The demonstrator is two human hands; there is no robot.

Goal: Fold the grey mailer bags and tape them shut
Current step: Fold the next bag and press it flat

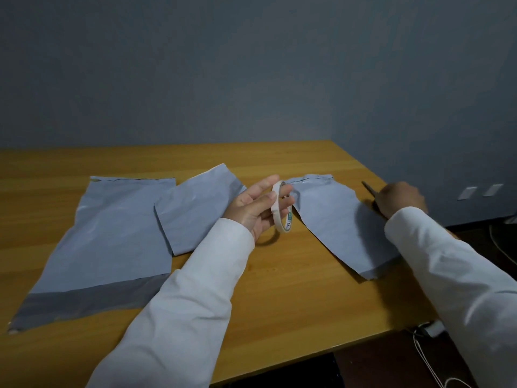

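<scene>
Three grey mailer bags lie on the wooden table (279, 289). The large bag (112, 239) at the left lies flat, its darker flap toward me. A smaller folded bag (193, 211) overlaps its right edge. The third bag (335, 219) lies at the right. My left hand (257, 208) is raised above the table's middle and pinches a thin white tape roll (281, 211) upright between thumb and fingers. My right hand (400, 200), at the far right edge of the table, grips dark scissors (368, 189); only their blade tip shows beyond the fingers.
A grey wall stands close behind the table. Two white wall sockets (479, 191) sit low at the right. White cables (425, 348) hang past the table's right front corner toward the dark floor.
</scene>
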